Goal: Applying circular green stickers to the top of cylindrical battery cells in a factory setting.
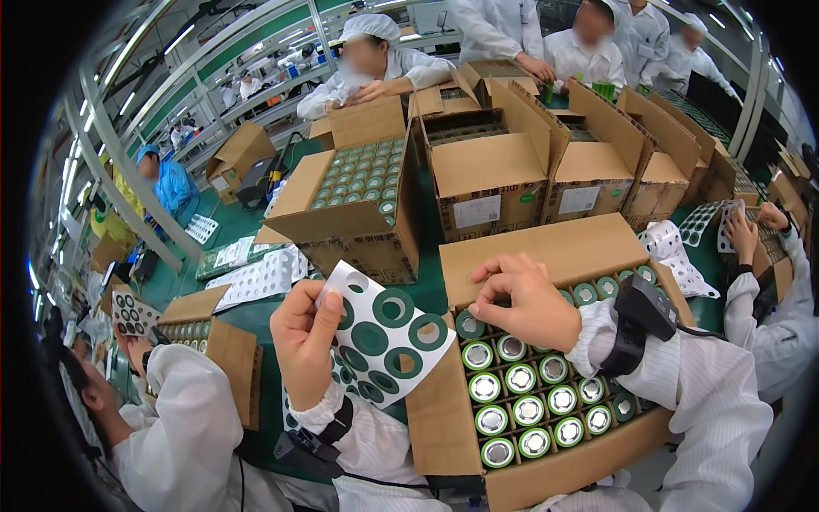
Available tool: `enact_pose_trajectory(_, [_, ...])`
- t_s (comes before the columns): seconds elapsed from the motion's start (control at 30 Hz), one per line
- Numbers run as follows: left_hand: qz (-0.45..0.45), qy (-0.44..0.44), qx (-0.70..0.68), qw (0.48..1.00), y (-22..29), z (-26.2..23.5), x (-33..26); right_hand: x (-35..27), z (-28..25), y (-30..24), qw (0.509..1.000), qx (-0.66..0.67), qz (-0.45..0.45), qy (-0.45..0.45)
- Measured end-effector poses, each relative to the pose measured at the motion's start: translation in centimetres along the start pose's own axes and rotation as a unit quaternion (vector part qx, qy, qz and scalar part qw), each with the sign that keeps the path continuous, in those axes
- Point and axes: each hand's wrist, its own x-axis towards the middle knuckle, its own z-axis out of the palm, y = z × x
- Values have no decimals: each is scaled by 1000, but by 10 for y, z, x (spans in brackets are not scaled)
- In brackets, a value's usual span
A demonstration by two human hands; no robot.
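Our left hand (305, 340) keeps its grip clamped on the white sheet of green ring stickers (386, 340), held just left of the open carton (546, 247). Our right hand (525, 299), fingers curled together, touches the far row of green cells (520, 401). Better to press each ring squarely, sheet steady and near.

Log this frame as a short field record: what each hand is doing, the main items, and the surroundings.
left hand: holds a white sheet of green ring stickers
right hand: fingertips down on the cells in the open cardboard box
cells: upright green cylinders, metal tops
surroundings: green table, more open boxes, co-workers in white coats
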Motion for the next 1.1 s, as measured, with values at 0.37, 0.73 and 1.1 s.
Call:
enact_pose_trajectory(0.37, [12,-1,-2,1000,-2,-3,0,0,-1,-4,1000,-3,6,-10])
enact_pose_trajectory(0.73, [28,-15,-5,999,-6,-7,0,0,0,-2,1000,-4,1,-3])
enact_pose_trajectory(1.1, [24,-12,2,1000,-5,-8,0,0,2,-1,1000,-5,-4,8])
